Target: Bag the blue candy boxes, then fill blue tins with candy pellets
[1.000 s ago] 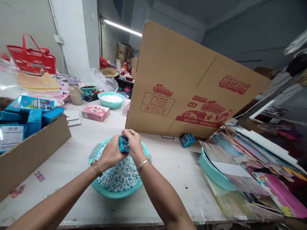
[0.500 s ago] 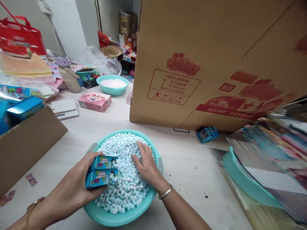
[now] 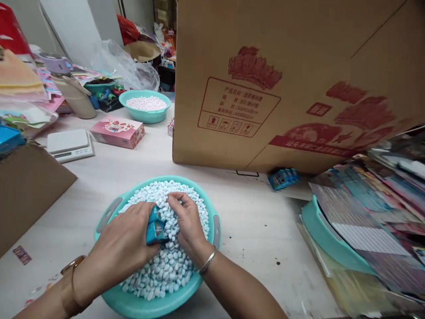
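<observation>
A turquoise basin (image 3: 212,195) full of pale blue and white candies (image 3: 166,270) stands on the table in front of me. My left hand (image 3: 124,235) is wrapped round two small blue candy boxes (image 3: 155,231), stacked together and tipped towards the right over the basin. Their open ends face my right hand (image 3: 188,221), which is cupped with curled fingers among the candies. Candies lie between that hand and the boxes; its lower fingers are partly hidden.
A large cardboard carton (image 3: 252,102) stands behind the basin, with a pack of blue boxes (image 3: 283,178) at its foot. Left are a cardboard box (image 3: 33,190), a white scale (image 3: 69,144) and a pink box (image 3: 117,131). Stacked sheets (image 3: 361,221) lie right.
My left hand has turned the two boxes, tipping their openings towards the right hand. The right hand has curled its fingers and come close to the boxes. The view has shifted slightly.
</observation>
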A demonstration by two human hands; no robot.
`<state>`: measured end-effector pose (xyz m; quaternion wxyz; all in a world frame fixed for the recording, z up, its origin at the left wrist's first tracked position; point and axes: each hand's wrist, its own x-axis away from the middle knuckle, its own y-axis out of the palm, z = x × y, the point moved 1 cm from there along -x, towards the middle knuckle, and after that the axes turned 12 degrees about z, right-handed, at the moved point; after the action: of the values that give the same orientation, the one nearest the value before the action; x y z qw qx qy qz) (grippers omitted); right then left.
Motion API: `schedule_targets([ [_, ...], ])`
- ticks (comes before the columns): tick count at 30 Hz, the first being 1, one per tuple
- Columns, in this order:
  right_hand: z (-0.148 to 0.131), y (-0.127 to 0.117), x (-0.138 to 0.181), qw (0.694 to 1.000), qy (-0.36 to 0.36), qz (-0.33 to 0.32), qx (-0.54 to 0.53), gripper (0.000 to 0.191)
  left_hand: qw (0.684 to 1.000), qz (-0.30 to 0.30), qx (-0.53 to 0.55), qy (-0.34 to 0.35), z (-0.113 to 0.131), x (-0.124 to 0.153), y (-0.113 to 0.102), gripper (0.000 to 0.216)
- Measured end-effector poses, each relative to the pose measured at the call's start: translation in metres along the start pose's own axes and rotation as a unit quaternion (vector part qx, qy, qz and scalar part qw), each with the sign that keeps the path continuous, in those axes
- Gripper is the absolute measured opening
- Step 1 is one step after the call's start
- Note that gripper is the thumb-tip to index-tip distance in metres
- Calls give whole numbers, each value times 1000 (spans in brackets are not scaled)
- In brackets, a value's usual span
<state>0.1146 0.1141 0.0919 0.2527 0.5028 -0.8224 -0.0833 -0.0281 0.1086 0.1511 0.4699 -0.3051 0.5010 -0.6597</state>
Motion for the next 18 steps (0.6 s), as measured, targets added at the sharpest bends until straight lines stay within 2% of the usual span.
schedule_targets([
  [4, -23, 17, 3, 999, -47, 7, -25, 22, 985, 144, 91, -17, -1, 6, 1, 54],
  [7, -36, 27, 2, 999, -50, 1, -18, 24, 966, 204, 153, -46, 2, 6, 4, 55],
  [11, -39, 34, 0, 998, -51, -18, -21, 21, 957, 227, 177, -28, 3, 4, 4, 52],
  [18, -35, 35, 1, 996, -81, -15, 24, 14, 969, 199, 144, -25, 6, 3, 0, 43],
])
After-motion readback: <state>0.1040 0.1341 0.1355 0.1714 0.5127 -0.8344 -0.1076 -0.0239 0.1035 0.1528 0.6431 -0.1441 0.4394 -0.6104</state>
